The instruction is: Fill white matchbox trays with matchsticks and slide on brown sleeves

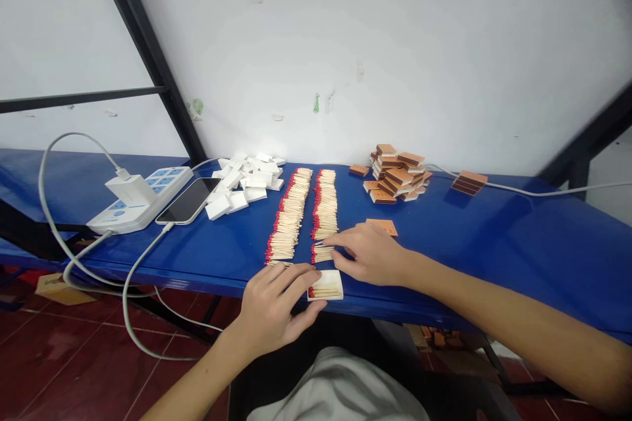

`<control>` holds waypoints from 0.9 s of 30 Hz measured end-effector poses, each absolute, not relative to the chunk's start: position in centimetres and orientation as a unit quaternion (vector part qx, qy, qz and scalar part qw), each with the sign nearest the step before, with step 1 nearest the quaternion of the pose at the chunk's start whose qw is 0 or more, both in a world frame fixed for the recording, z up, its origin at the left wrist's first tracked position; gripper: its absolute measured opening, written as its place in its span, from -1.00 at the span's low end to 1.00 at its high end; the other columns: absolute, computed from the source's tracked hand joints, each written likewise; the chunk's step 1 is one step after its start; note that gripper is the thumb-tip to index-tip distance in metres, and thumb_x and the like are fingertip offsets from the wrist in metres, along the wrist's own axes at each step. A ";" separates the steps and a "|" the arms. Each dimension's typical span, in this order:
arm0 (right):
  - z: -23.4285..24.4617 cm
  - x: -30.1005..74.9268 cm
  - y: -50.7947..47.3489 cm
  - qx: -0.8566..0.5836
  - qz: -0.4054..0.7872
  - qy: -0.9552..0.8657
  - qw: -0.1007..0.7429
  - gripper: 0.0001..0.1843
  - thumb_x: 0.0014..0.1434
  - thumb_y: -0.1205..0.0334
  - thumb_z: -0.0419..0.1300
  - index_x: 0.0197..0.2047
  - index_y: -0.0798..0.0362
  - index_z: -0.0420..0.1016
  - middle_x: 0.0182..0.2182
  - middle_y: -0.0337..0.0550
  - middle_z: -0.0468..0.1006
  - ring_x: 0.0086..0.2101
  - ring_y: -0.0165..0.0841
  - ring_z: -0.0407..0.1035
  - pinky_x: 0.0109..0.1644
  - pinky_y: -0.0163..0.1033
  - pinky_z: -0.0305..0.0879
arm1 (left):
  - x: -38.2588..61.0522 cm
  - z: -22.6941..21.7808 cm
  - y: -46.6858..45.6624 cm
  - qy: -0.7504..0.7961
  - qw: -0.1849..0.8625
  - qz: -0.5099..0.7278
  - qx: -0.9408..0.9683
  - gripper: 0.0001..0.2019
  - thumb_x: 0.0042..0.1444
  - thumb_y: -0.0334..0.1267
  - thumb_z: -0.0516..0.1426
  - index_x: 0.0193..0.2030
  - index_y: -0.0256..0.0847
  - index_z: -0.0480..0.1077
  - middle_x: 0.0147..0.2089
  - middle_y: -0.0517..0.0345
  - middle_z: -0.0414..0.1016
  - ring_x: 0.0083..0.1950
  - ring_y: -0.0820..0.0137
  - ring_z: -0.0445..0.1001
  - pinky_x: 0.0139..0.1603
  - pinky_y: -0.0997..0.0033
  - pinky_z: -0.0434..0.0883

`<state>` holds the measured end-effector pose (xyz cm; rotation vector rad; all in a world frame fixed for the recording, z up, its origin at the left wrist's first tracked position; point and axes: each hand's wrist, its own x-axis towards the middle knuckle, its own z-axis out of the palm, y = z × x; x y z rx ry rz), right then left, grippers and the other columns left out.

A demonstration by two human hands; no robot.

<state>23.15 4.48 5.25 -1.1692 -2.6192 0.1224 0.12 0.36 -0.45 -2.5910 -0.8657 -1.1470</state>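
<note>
Probably light and easily crushed, the small white cardboard tray [333, 279] at the blue table's [484, 243] near edge suits the left hand's [276, 302] side pinch; the right hand [372, 253], thumb and forefinger parted, reaches slim, snappable red-tipped wooden matchsticks [326, 204].

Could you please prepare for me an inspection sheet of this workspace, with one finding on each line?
Surface: blue table; spills, nothing seen.
Job's things: matches in two rows, red heads leftward; tray partly filled with matches; white pieces and orange boxes piled behind.
Clutter: phone, power strip and charger, all at left.
Hands: left hand holds the tray; right hand has fingertips at the right row's near end; grip unclear.
Cables: white cables hang over the front edge; another runs along the back right.
Surroundings: marked wall, black frame, red floor.
</note>
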 end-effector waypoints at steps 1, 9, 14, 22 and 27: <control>5.2 23.2 4.5 -0.402 0.044 -0.904 0.142 -0.74 0.30 0.26 0.07 -0.11 0.02 0.60 -0.36 -0.20 0.65 -0.39 -0.38 0.45 -0.33 -0.26 0.00 | 0.1 -0.4 0.3 -0.291 0.088 -0.385 -0.871 -0.76 0.24 -0.19 0.18 0.01 -0.19 0.43 -0.08 0.05 0.61 -0.22 0.31 0.52 -0.21 0.31 0.42; 5.2 23.1 4.5 -0.413 0.040 -0.900 0.136 -0.71 0.29 0.26 0.08 -0.06 0.02 0.61 -0.34 -0.16 0.67 -0.38 -0.35 0.47 -0.29 -0.27 0.07 | 0.1 -0.4 0.3 -0.288 0.087 -0.389 -0.871 -0.75 0.22 -0.21 0.20 0.01 -0.20 0.43 -0.08 0.04 0.61 -0.22 0.30 0.53 -0.20 0.29 0.43; 5.2 23.2 4.5 -0.398 0.044 -0.904 0.150 -0.71 0.28 0.29 0.08 -0.08 0.02 0.62 -0.34 -0.18 0.66 -0.38 -0.37 0.46 -0.30 -0.27 0.06 | 0.1 -0.5 0.3 -0.290 0.084 -0.387 -0.871 -0.74 0.22 -0.21 0.20 0.02 -0.20 0.42 -0.07 0.04 0.61 -0.21 0.29 0.53 -0.20 0.28 0.42; 5.1 23.3 4.6 -0.408 0.044 -0.900 0.148 -0.70 0.29 0.25 0.09 -0.01 0.01 0.59 -0.34 -0.18 0.66 -0.35 -0.35 0.48 -0.29 -0.27 0.08 | 0.1 -0.4 0.3 -0.290 0.089 -0.389 -0.870 -0.72 0.24 -0.19 0.18 0.05 -0.20 0.39 -0.07 0.03 0.62 -0.20 0.28 0.54 -0.20 0.28 0.43; 5.2 23.2 4.5 -0.421 0.061 -0.895 0.136 -0.66 0.31 0.13 0.12 0.07 -0.01 0.57 -0.26 -0.15 0.68 -0.30 -0.32 0.52 -0.26 -0.27 0.19 | 0.2 -0.3 0.3 -0.293 0.101 -0.397 -0.864 -0.65 0.24 -0.19 0.16 0.12 -0.24 0.33 -0.11 0.01 0.62 -0.25 0.28 0.53 -0.24 0.29 0.44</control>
